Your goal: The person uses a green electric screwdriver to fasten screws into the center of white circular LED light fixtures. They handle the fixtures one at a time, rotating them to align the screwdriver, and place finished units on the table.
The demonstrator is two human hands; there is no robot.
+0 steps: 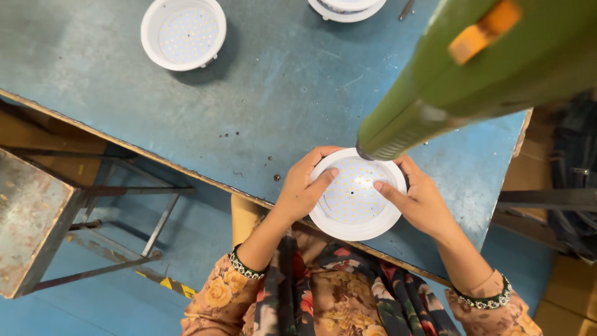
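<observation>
At the bottom of the frame are two flowery sleeves with dark beaded cuffs. From them the person's arms reach up to a round white lamp in the lower middle of the frame. The lamp lies flat on the blue worktop, close to the near edge. Its face is a white disc full of tiny yellow dots, with a white rim all around.

The left hand wraps around the lamp's left rim, with its first finger lying on the dotted face. This grip is closed on the lamp. The right hand hugs the right rim, and one fingertip presses on the dotted face too. That grip is also closed on the lamp.

Just above the lamp, a big green tool comes down from the upper right of the frame. Its dark tip sits right at the lamp's top rim. It has an orange button on its side. What holds the tool cannot be seen.

At the lower left, below the worktop, are a rusty metal stool and a blue floor. Brown cardboard boxes sit at the lower right corner.

Farther away, at the upper left of the frame, a second white lamp rests on the worktop, well apart from the hands. A third white lamp peeks in at the top edge, cut off by the frame.
</observation>
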